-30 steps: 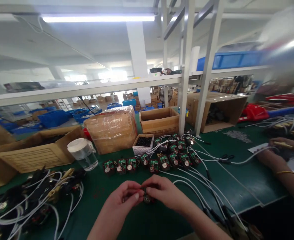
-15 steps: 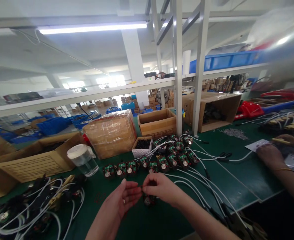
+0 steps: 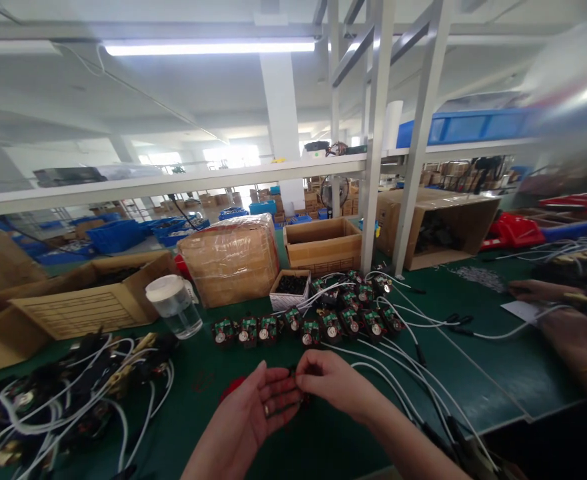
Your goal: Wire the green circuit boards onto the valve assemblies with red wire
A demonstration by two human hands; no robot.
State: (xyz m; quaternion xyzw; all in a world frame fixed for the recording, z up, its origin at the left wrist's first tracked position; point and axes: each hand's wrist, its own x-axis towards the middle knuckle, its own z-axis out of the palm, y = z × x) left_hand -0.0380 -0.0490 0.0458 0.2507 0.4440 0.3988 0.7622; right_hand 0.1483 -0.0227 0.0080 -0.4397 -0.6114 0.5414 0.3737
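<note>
My left hand (image 3: 260,407) is held palm up and sideways, fingers stretched out, with a ring on one finger. Against its fingertips, my right hand (image 3: 323,380) has thumb and forefinger pinched together; whatever they hold is too small and hidden to name. A dark unit under the fingertips is mostly covered by my hands. Just beyond stands a row of small black assemblies (image 3: 310,332) with green circuit boards and round silvery discs, several trailing white cables (image 3: 388,367). Part of a red object (image 3: 233,388) shows behind my left hand.
At left lies a heap of cabled assemblies (image 3: 73,393), near a lidded clear jug (image 3: 176,310). A small box of black parts (image 3: 292,287) and cardboard boxes (image 3: 230,263) stand behind. Shelf posts (image 3: 376,153) rise from the table. At right, a co-worker's hands (image 3: 568,333) work over paper.
The view has shifted slightly left, so things sit further right. My left fingers now cover more of the dark unit. The red object has come into view. The co-worker's hands have moved.
</note>
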